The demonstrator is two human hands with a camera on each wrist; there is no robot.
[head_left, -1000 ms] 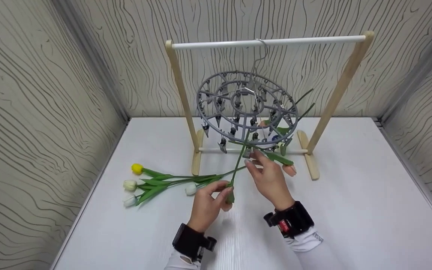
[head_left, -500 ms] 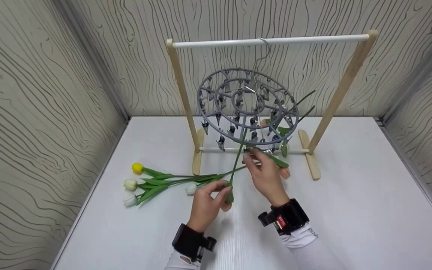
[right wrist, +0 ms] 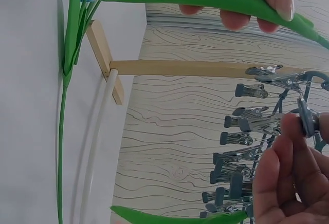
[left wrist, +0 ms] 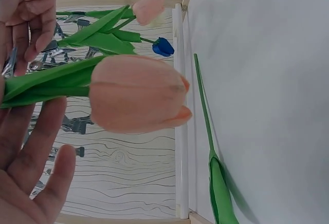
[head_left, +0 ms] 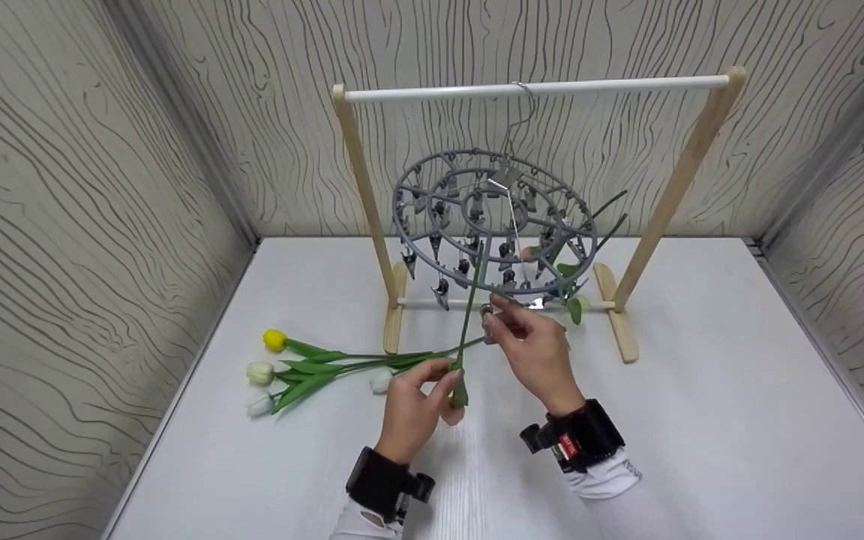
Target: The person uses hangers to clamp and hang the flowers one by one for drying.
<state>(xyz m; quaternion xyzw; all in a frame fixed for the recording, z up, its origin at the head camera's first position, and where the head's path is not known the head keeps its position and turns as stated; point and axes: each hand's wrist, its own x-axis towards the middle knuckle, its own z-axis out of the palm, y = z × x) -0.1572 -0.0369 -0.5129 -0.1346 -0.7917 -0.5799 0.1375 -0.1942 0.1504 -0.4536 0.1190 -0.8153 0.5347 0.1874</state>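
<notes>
In the head view, my left hand (head_left: pixel 418 409) pinches a peach tulip just above its leaves. Its green stem (head_left: pixel 469 307) points up towards the front of a round grey clip hanger (head_left: pixel 507 178). The bloom (left wrist: pixel 136 94) fills the middle of the left wrist view. My right hand (head_left: pixel 541 356) grips one of the hanger's metal clips (right wrist: pixel 308 118) between thumb and finger, right of the stem tip. Whether that clip's mouth is spread I cannot tell. Beyond my hands, a pale pink tulip (left wrist: pixel 149 11) and a blue tulip (left wrist: pixel 163 47) hang head down.
A white rod (head_left: pixel 432 91) on wooden posts (head_left: pixel 363 180) carries the hanger by its hook. Left of my hands lie a yellow tulip (head_left: pixel 274 340), a cream tulip (head_left: pixel 259 373) and white tulips (head_left: pixel 382 380) on the white table (head_left: pixel 312 480). Patterned walls stand behind and beside.
The hanger rose slightly, then dipped lower. The held tulip's stem tip has shifted left. A hanging tulip's bloom near my right hand has gone out of sight behind it.
</notes>
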